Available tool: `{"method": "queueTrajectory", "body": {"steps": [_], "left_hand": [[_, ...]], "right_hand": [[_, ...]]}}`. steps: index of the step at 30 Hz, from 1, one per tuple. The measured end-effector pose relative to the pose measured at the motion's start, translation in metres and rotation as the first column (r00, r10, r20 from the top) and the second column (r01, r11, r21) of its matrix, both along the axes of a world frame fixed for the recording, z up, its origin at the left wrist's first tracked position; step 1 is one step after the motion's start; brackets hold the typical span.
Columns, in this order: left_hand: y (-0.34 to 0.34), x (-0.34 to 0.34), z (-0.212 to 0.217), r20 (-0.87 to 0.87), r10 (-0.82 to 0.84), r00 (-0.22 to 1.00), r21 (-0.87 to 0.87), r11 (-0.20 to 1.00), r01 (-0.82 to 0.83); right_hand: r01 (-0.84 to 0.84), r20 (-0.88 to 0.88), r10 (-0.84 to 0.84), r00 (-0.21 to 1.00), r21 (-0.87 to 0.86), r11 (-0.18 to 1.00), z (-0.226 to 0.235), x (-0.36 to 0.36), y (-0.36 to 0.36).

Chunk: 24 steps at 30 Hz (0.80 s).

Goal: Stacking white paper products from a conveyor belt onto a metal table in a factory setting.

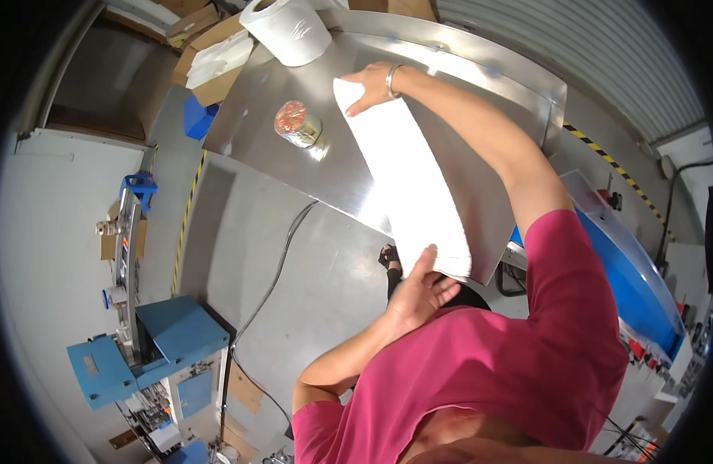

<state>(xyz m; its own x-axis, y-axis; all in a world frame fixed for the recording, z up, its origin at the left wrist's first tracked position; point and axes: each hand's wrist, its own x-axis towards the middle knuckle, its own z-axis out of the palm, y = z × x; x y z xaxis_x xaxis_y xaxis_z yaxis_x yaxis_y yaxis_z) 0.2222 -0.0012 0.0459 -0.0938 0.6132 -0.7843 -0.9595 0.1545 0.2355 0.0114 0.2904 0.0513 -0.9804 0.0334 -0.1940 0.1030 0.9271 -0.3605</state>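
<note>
A long white strip of layered paper sheets stretches across the metal table, its near end reaching over the table's front edge. My right hand, with a silver bracelet at the wrist, grips the far end with the thumb on top. At the near end, my left hand holds the stacked edges, thumb above and fingers partly curled below. Left of the strip stands a small round container with a red and clear top; its contents cannot be made out.
The shiny metal table has a raised back rim. A large white roll stands at its far left beside an open cardboard box. A blue bin sits beyond the left edge. Black cable crosses the floor; blue equipment stands lower left.
</note>
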Motion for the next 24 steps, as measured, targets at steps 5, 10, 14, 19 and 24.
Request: {"method": "queueTrajectory", "body": {"steps": [5,10,14,19,24], "left_hand": [[0.007,0.047,-0.003,0.183,0.052,0.982,0.056,0.996,-0.064],[0.011,0.065,-0.024,0.278,-0.07,0.958,0.173,0.985,0.022],[0.009,0.069,-0.029,0.252,-0.088,0.964,0.168,0.985,0.046],[0.025,0.061,-0.053,0.21,-0.002,0.978,0.257,0.965,-0.053],[0.035,0.043,-0.053,0.164,-0.026,0.986,0.355,0.934,-0.034]], "right_hand": [[-0.315,0.021,0.315,0.949,-0.023,0.949,0.01,-0.009,-0.058],[-0.448,-0.314,0.458,0.831,0.11,0.887,-0.014,-0.015,-0.089],[-0.355,-0.594,0.329,0.734,0.077,0.932,-0.025,0.019,-0.076],[-0.053,-0.554,-0.023,0.832,-0.122,0.991,0.011,0.157,-0.032],[0.322,-0.012,-0.33,0.944,-0.196,0.926,0.002,0.325,-0.02]]}}
